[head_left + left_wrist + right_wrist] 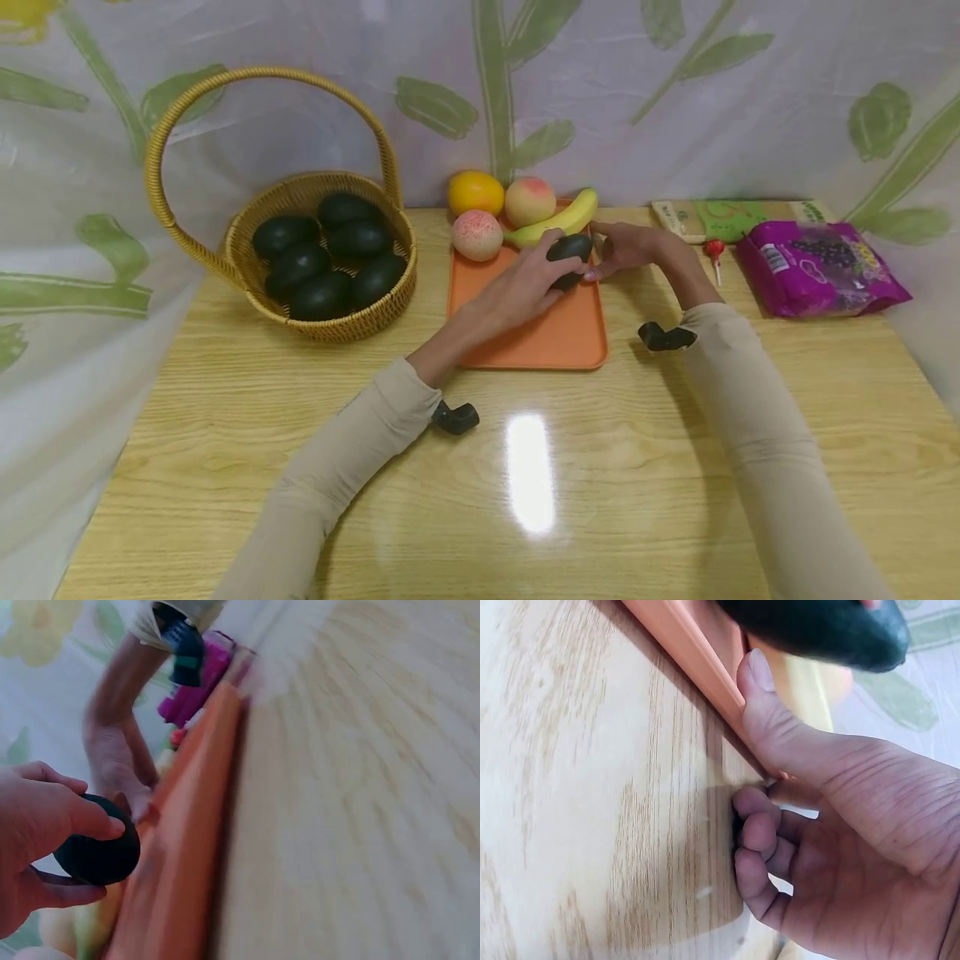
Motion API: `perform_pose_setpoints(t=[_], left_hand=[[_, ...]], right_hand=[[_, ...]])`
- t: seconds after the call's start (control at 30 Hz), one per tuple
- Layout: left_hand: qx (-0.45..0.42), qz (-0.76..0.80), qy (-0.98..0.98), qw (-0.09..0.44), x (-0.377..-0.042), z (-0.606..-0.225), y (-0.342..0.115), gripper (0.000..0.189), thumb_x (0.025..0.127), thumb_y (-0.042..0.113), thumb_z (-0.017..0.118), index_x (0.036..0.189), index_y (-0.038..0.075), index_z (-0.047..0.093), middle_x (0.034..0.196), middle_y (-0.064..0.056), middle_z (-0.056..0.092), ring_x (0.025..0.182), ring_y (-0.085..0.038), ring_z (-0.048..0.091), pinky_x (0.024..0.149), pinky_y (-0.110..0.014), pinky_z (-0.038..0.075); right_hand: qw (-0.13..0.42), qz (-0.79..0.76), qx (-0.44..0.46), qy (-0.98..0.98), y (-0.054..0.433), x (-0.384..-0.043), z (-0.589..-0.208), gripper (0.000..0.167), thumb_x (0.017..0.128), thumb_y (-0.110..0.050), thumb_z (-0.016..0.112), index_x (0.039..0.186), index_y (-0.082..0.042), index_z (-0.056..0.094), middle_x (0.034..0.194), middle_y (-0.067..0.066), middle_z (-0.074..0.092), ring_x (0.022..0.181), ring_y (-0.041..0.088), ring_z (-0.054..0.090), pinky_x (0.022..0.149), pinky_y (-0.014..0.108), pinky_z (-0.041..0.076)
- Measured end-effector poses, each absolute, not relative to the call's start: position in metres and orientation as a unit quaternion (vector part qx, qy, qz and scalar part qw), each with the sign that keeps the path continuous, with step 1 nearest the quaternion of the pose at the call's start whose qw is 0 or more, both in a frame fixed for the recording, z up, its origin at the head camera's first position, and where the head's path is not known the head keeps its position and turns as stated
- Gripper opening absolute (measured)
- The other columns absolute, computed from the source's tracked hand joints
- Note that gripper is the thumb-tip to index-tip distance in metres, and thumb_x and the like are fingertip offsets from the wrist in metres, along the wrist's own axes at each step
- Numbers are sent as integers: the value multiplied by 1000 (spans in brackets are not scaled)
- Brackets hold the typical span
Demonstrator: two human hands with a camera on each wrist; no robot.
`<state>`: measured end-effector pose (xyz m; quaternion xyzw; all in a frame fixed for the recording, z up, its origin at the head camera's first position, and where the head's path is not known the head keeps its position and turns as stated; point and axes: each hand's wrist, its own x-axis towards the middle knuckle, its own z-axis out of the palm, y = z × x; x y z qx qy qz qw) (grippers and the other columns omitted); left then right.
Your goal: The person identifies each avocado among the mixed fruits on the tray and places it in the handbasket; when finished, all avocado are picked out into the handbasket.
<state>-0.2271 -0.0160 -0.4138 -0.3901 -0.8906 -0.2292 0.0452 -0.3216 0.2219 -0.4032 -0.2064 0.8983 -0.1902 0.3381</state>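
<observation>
My left hand (522, 286) grips a dark green avocado (573, 247) over the right side of the orange tray (540, 343). In the left wrist view, thumb and fingers wrap around the avocado (101, 853). My right hand (628, 246) is at the tray's right edge; in the right wrist view its thumb (762, 690) lies over the rim and its other fingers curl beside the outer side. At the tray's back lie a yellow banana (555, 221), two peaches, one pink-speckled (477, 236) and one paler (530, 202), and an orange-yellow fruit (476, 193).
On the left stands a wicker basket (352, 327) with a tall handle, holding several avocados (322, 296). A red lollipop (715, 248), a purple grape-print bag (817, 271) and a green-and-tan packet (723, 218) lie at the back right. A flowered curtain (600, 100) hangs behind the table.
</observation>
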Motion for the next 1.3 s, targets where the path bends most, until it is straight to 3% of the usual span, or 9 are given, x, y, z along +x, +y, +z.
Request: perform_pose_setpoints(t=[0.17,0.33,0.4,0.53,0.63,0.83,0.87,1.03,1.3], left_hand=[[-352,-238,-904,49,-220,-376,-31,31,98,18,74,128,17,69,149,-20,44,118,-41,63,103,-47,58],[-307,-224,-924,50,-204,-317,-74,31,98,22,75,125,17,62,146,-21,46,119,-40,63,96,-50,60],[-267,-219,-938,35,-195,-295,-99,35,98,26,75,130,19,61,145,-20,47,119,-39,61,95,-53,59],[-171,-208,-963,4,-188,-267,-158,47,99,34,72,143,22,56,144,-23,47,120,-44,56,98,-63,52],[-117,-190,-974,-34,-196,-266,-199,53,100,40,68,147,20,52,145,-26,50,124,-50,54,99,-69,47],[-71,-159,-968,-179,-226,-295,-253,62,101,47,65,148,10,47,138,-29,58,95,-42,73,84,-55,55],[-66,-150,-968,-192,-229,-299,-257,63,101,49,65,147,9,47,138,-29,58,101,-42,72,86,-55,55],[-48,-117,-972,-196,-235,-308,-262,70,100,54,64,146,6,44,143,-31,53,119,-46,54,98,-61,46],[-57,-150,-970,-183,-240,-315,-263,72,99,52,67,142,-1,42,145,-32,50,126,-46,51,107,-62,43]], right_hand=[[324,-189,-213,902,218,-319,-404,108,94,-44,76,169,-10,7,112,18,53,103,31,51,95,45,41],[323,-183,-212,904,218,-317,-404,113,92,-49,77,169,-10,4,124,23,56,114,34,55,104,49,44],[324,-177,-208,906,220,-316,-404,116,91,-51,77,169,-9,2,138,28,54,128,38,54,112,54,43],[323,-177,-209,906,220,-317,-405,116,91,-52,77,169,-8,2,146,31,50,135,42,51,117,57,40],[314,-177,-212,908,220,-318,-406,113,92,-50,77,168,-7,7,137,28,53,127,39,53,113,54,42],[307,-176,-218,910,213,-321,-409,111,91,-49,79,168,-6,11,111,16,57,107,29,54,99,45,44],[306,-178,-220,909,212,-321,-410,112,90,-49,79,168,-7,11,109,15,57,105,28,54,98,44,44],[305,-178,-214,911,210,-321,-413,112,91,-49,79,168,-7,9,108,14,57,104,28,55,96,43,44],[304,-181,-207,912,215,-319,-407,110,92,-47,78,168,-9,9,127,25,56,121,37,54,110,52,42]])
